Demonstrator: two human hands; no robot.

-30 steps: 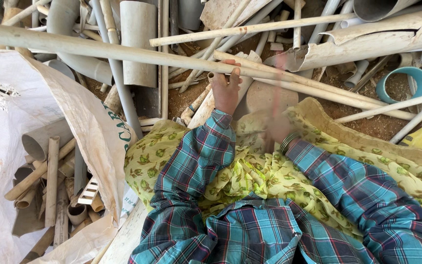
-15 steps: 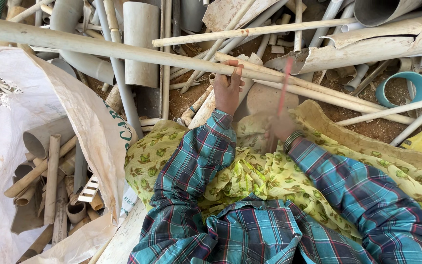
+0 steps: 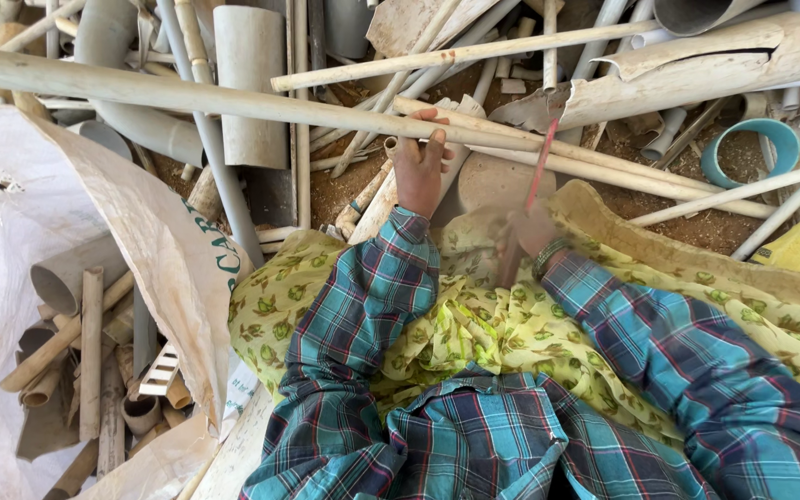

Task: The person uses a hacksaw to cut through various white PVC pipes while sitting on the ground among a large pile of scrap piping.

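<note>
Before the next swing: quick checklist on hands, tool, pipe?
1. Left hand grips the long cream pipe: ok.
2. Right hand holds the red-handled tool: ok, though motion-blurred.
3. Tool's working end visible: cannot tell, blurred.
4. Left fingers clear of the tool's path: cannot tell; the hands are close together.
5. Pipe lying steady: cannot tell; it rests on a loose pile of pipes.
6. White sack of cut pieces open at the left: ok.
</note>
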